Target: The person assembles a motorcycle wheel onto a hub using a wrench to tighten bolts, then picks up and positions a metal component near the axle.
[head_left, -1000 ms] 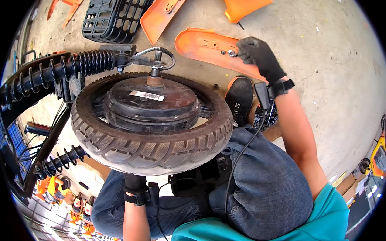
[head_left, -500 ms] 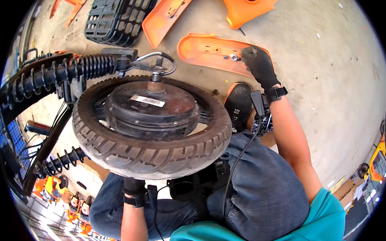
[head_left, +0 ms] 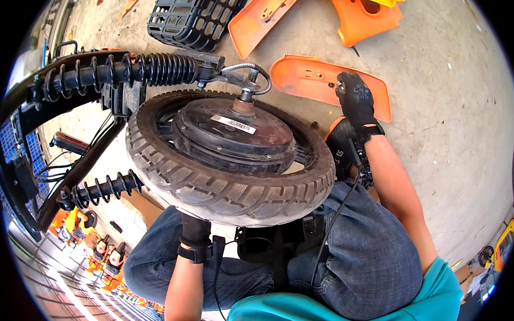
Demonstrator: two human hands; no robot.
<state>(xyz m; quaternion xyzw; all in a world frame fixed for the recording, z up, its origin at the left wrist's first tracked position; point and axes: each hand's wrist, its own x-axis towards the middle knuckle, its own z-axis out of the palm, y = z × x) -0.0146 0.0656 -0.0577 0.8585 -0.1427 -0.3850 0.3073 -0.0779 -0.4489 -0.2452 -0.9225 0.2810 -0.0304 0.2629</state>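
The right hand [head_left: 358, 97], fingers curled, grip unclear, is nearer the orange panel [head_left: 299, 73] running lengthwise left-to-right beneath it. The left hand [head_left: 195, 232], under the wheel [head_left: 233, 195], hides its grip.

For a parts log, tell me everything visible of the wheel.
Beside coil springs, the wheel lies tilted on its side: dusty dark rubbery tire, chunky tread, black drum hub with bolts and a white label. A metal axle with a rusty collar rises centrally. The gloved left hand is beneath it; contact is hidden.
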